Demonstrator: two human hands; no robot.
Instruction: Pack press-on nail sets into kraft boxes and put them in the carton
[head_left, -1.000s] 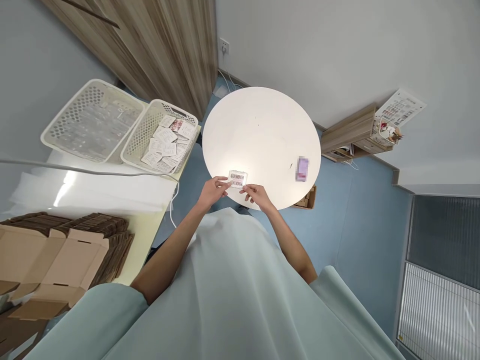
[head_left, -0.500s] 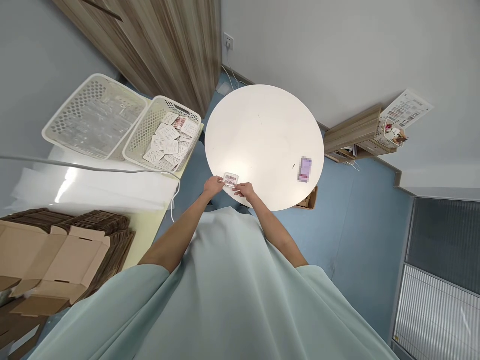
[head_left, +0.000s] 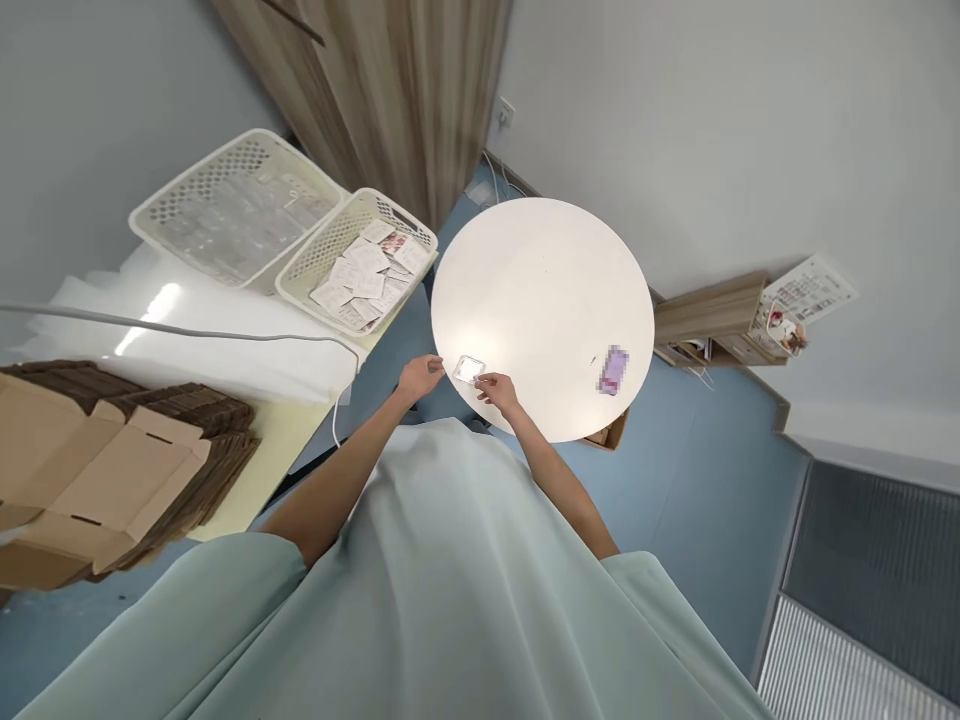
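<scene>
A small flat case [head_left: 469, 369] with clear edges and a white face lies at the near left edge of the round white table [head_left: 551, 290]. My right hand [head_left: 496, 390] pinches its lower right corner between thumb and fingers. My left hand [head_left: 421, 377] is just left of the case, apart from it, by the table's edge. Its fingers are stretched out with nothing visible in them. Glare on the white face hides any detail.
Left of me, a side table [head_left: 281, 440] bears a basket of printed cards [head_left: 289, 270], a basket of clear plastic pieces [head_left: 142, 215], plastic sheets [head_left: 202, 330] and flattened cardboard boxes [head_left: 127, 470]. A blurred purple item [head_left: 613, 370] lies on the round table's right.
The case showed reddish printed pictures with both hands at it; now its face looks white. My left hand has come away to the left. The camera view has turned left.
</scene>
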